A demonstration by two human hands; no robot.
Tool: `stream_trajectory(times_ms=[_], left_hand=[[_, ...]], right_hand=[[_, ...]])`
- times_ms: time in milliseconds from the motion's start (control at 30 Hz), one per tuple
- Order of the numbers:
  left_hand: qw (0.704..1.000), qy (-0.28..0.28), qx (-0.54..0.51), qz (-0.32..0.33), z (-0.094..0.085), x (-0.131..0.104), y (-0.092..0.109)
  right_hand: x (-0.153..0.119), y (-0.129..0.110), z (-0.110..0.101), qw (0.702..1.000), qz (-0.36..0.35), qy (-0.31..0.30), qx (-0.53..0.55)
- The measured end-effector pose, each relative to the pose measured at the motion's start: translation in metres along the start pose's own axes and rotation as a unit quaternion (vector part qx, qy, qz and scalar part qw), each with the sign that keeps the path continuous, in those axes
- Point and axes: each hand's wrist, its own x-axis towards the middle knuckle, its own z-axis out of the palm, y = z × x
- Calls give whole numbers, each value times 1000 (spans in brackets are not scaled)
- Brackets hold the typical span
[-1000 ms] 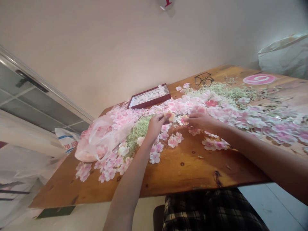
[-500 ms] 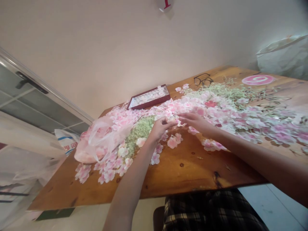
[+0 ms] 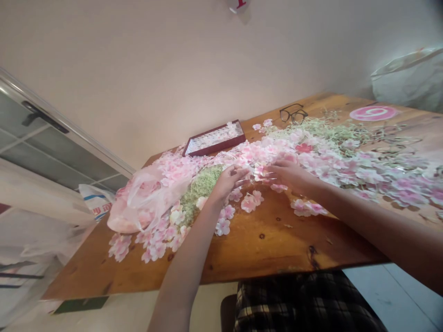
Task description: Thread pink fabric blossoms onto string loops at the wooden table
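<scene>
My left hand (image 3: 229,183) is open above the blossoms, its fingers stretched to the right with a gap between thumb and forefinger. Facing it, my right hand (image 3: 289,176) has its fingertips at a pink-and-white artificial flower (image 3: 260,171), which it seems to hold by the edge; the grip itself is too small to make out clearly. Loose artificial flowers (image 3: 249,203) lie on the wooden table below both hands. A clump of pale green artificial stems (image 3: 202,186) is beside my left wrist.
A dark red tray (image 3: 216,150) holding small white pieces stands by the wall. Black glasses (image 3: 293,114) and a pink oval sign (image 3: 374,113) lie farther back. A clear plastic bag of pink petals (image 3: 138,200) sits at left. More green stems (image 3: 332,131) spread at right.
My hands, close together before, have drawn apart; the right one moved right. My left fingers have loosened from a pinch. The flower between the hands now shows more fully.
</scene>
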Motion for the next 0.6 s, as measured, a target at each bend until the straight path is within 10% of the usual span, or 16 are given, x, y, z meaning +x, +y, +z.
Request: stream_trajectory(times_ms=[333, 600], left_hand=[[990, -48, 126, 48, 1, -3, 3], [987, -28, 153, 42, 9, -9, 10]], right_hand=[[8, 5, -2, 984, -14, -81, 158], [1, 4, 4, 997, -17, -76, 17]])
